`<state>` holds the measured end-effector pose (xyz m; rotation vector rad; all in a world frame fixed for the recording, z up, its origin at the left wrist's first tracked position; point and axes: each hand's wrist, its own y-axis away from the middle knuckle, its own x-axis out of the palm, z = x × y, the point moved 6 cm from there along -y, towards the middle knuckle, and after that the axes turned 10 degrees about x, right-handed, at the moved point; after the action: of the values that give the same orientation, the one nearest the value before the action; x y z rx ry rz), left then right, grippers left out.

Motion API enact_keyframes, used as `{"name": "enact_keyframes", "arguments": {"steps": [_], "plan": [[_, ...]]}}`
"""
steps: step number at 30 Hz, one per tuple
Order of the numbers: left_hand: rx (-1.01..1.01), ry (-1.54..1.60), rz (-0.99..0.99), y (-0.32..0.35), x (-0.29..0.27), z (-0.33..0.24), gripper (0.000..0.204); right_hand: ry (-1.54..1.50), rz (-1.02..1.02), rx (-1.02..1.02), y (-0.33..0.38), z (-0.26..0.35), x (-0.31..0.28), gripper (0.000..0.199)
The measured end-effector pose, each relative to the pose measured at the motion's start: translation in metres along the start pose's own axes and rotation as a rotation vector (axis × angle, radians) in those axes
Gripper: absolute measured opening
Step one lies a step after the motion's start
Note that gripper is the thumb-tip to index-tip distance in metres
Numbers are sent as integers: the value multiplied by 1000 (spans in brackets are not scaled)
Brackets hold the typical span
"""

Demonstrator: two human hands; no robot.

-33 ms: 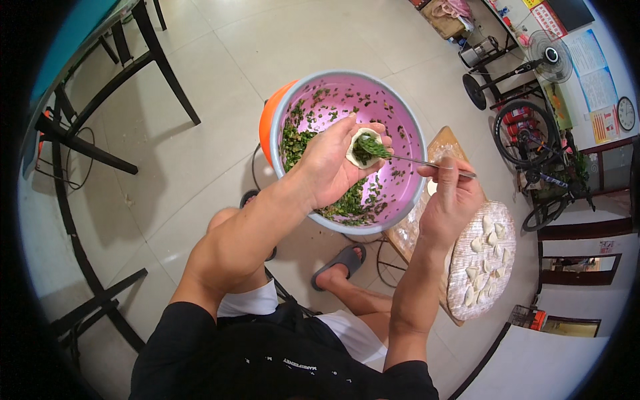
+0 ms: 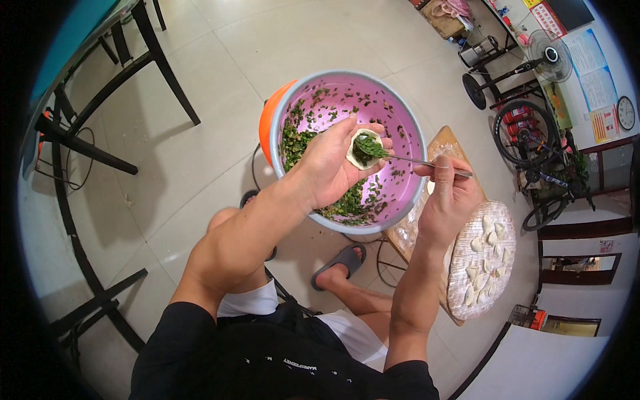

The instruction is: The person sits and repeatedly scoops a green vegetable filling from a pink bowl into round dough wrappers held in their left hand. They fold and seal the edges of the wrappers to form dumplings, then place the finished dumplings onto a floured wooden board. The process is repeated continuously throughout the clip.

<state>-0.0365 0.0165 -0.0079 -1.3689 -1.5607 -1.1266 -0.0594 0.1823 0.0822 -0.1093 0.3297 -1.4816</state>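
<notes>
My left hand (image 2: 333, 160) is palm up over the basin, its fingers cupped under a round dumpling wrapper (image 2: 351, 159). A heap of chopped green filling (image 2: 365, 151) sits on the wrapper. My right hand (image 2: 448, 200) grips the handle of a thin metal spoon (image 2: 420, 161). The spoon's bowl end is at the filling and partly covered by greens. Below both lies a pink basin (image 2: 393, 123) with a grey rim, its inside speckled with chopped greens and a thicker layer of filling at the left and near side.
Right of the basin is a floured wooden board (image 2: 445, 141). A round ridged tray (image 2: 460, 293) with several shaped dumplings (image 2: 487, 267) overlaps it. Orange material (image 2: 268, 130) shows beside the basin. A black-legged chair (image 2: 160, 57) stands left; a fan (image 2: 513, 72) and bicycle (image 2: 530, 143) are far right.
My right hand and the spoon have shifted slightly left, toward the wrapper. My left hand, the wrapper and the basin look unmoved.
</notes>
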Motion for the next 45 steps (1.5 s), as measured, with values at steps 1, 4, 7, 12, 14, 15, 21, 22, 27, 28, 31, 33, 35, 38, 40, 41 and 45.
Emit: {"name": "enact_keyframes", "arguments": {"steps": [1, 4, 7, 12, 14, 15, 21, 22, 27, 28, 31, 33, 35, 38, 40, 41, 45], "plan": [[-17, -11, -5, 0, -2, 1, 55, 57, 32, 0, 0, 0, 2, 18], [-54, -32, 0, -1, -4, 4, 58, 78, 37, 15, 1, 10, 1, 18], [-60, -29, 30, 0, 0, 3, 60, -17, 13, -58, -3, 11, -12, 17], [-111, -12, 73, 1, 3, 5, 62, -13, 152, -137, -8, 12, -13, 16], [-120, -38, 63, 3, 8, 5, 63, 10, 158, -107, -7, 12, -7, 16], [-122, -51, 55, 4, 8, 4, 64, 70, 170, -89, -8, 11, -7, 17], [-147, -35, 64, 5, 4, 6, 63, 105, 179, -23, -14, -4, -12, 17], [-137, -24, 67, 6, 7, 4, 63, 2, 147, -22, -14, -5, -17, 16], [-80, 110, 60, 4, 11, 4, 61, -355, -21, -80, -12, -12, -39, 20], [-60, 115, 69, 2, 9, 3, 60, -391, -45, -100, -10, -10, -42, 22], [-4, 123, 83, 0, 6, 0, 59, -295, -137, -117, 8, -8, -36, 26], [28, 120, 72, 0, 8, -3, 58, -249, -174, -137, 22, -3, -26, 23], [39, 130, 70, 2, 11, -3, 57, -198, -202, -147, 34, 0, -13, 20], [68, 167, 84, 0, 9, -1, 55, -104, -185, -125, 46, -2, 0, 11], [100, 165, 73, -1, 6, 1, 54, -53, -189, -113, 55, -2, 14, 8], [121, 145, 55, -1, 4, 1, 53, -9, -193, -122, 57, -3, 18, 6], [170, 134, 20, -4, -4, 2, 51, 63, -98, -196, 60, -8, 27, 6]]}}
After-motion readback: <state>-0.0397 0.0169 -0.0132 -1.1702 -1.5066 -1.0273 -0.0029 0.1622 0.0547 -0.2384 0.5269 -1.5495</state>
